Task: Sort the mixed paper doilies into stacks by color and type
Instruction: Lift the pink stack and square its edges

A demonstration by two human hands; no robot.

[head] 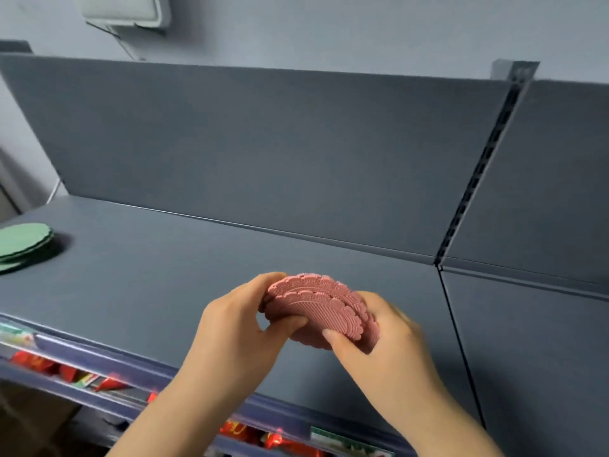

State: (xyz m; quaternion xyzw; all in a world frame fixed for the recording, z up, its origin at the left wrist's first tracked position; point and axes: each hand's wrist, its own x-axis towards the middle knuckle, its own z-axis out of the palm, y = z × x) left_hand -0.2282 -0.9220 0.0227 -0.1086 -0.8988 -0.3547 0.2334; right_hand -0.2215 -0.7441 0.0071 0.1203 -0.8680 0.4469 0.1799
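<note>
In the lower middle of the frame, both hands hold one stack of pink doilies [316, 305] above the grey-blue shelf [164, 258]. The stack is tilted, with its scalloped, ribbed edges fanned out toward the top, so several layers show one behind another. The left hand [237, 328] grips the stack's left side: its thumb lies across the front near the lower edge and its fingers curl round the back. The right hand [379, 338] grips the right side, with the thumb tip pressed on the front at the bottom edge and the fingers wrapped behind and beneath; this hand is slightly blurred. The two thumbs sit near each other but do not touch.

At the far left edge of the frame, a stack of green doilies [23, 240] lies flat on the shelf, well apart from the hands and partly cut off by the frame, its layers a little offset. A plain back panel [263, 143] rises behind the shelf, and a slotted upright [478, 179] runs down the right side of the frame. Along the bottom left, under the shelf's front lip, red packets [36, 361] show on the level below. A white box [125, 9] hangs on the wall in the upper left.
</note>
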